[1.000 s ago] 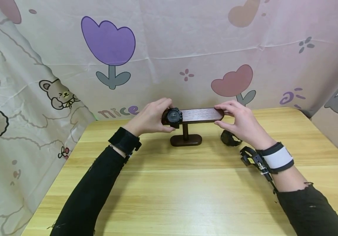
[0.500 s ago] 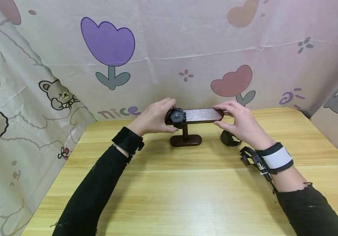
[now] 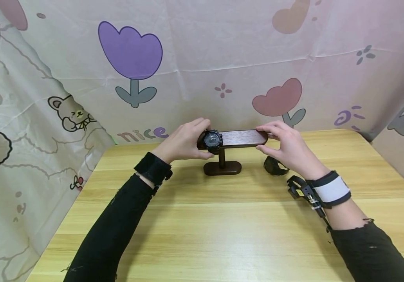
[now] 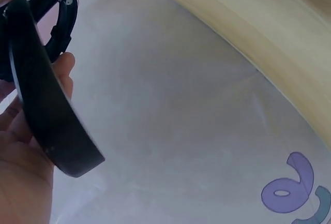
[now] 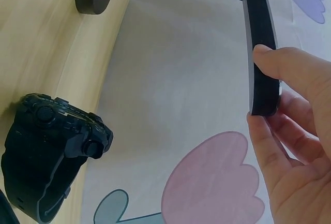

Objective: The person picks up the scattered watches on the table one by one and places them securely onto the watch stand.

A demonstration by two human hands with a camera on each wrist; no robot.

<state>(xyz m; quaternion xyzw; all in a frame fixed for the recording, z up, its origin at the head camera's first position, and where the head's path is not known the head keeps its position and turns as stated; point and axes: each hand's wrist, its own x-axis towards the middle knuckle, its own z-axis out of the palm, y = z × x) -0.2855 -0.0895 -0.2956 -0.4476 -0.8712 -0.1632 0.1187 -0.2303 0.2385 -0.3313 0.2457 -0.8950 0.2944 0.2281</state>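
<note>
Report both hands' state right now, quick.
Left hand: grips the black watch at the left end of the wooden stand bar.
Right hand: pinches the bar's right end between thumb and fingers.

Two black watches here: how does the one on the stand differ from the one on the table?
The watch on the stand sits looped round the left end of the wooden crossbar, raised, dial toward the camera, gripped by the left hand. The watch on the table lies on the tabletop right of the stand's base, untouched, partly hidden behind the right hand. Both are chunky and black.
</note>
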